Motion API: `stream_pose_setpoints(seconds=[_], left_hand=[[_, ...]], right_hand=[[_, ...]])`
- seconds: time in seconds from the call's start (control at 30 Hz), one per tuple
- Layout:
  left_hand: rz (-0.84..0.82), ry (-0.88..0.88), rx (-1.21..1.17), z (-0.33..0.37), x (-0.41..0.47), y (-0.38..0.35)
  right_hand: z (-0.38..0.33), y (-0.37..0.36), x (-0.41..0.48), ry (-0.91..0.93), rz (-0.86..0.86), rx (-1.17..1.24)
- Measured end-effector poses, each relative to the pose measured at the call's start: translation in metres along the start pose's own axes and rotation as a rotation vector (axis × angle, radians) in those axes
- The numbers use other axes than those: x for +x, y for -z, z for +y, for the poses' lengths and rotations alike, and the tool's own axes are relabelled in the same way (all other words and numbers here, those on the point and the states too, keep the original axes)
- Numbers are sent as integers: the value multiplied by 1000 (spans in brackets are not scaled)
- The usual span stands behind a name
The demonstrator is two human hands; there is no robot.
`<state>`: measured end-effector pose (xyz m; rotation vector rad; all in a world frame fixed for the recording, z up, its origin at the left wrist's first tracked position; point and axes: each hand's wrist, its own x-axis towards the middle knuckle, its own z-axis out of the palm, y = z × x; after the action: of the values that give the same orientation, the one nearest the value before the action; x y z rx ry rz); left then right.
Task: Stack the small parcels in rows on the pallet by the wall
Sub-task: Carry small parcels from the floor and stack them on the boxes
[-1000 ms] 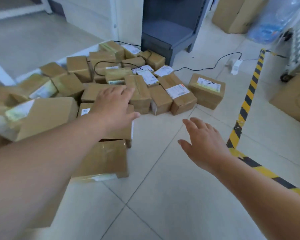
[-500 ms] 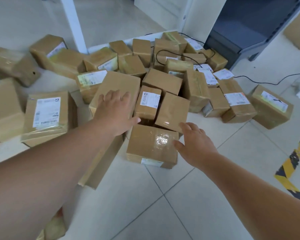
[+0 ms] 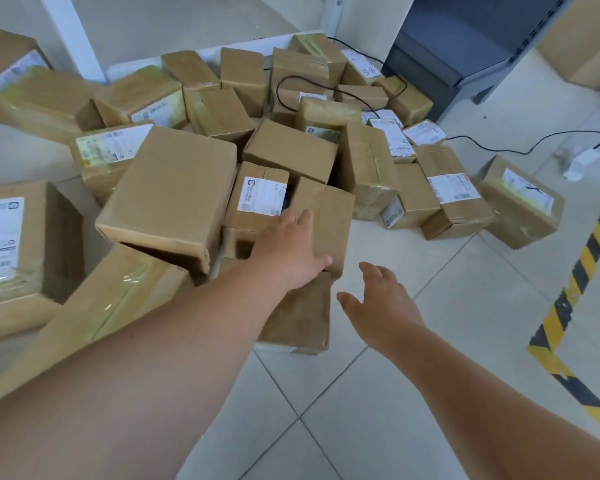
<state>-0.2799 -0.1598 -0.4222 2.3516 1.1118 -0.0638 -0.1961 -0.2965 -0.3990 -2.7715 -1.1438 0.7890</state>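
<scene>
The left grip (image 3: 291, 251) lay flat, fingers straight, on a tilted parcel (image 3: 329, 216); the right grip (image 3: 383, 301) hovered spread beside it, holding nothing.

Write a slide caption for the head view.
Left hand laid on a brown parcel at the edge of a heap of parcels on the tiled floor; right hand open beside it.

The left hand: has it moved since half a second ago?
Yes. The left hand moved rightward: it was left of the white-labelled parcel, and now it rests on the plain parcel right of that one.
</scene>
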Motion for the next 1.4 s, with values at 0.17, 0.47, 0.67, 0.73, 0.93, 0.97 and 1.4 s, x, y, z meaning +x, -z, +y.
stream_pose_setpoints(seconds=[0.17,0.47,0.67,0.73,0.93,0.97,1.4], left_hand=[[-136,143,95,25,33,-35],[-56,283,-113,41,45,-45],[-172,157,-967,54,28,-31],[-266,133,-1122,58,17,-24],[-436,96,-1241,60,-14,-10],[-460,103,-1222,57,-18,-8],[-536,-164,649,-38,-49,-4]], right_hand=[[36,0,4,-83,7,50],[73,0,-6,-171,68,206],[80,19,-6,-434,97,1054],[78,25,-8,-492,2,1345],[61,24,-12,-323,-249,1615],[59,24,-14,-313,-239,1616],[89,7,-43,-512,-71,1507]])
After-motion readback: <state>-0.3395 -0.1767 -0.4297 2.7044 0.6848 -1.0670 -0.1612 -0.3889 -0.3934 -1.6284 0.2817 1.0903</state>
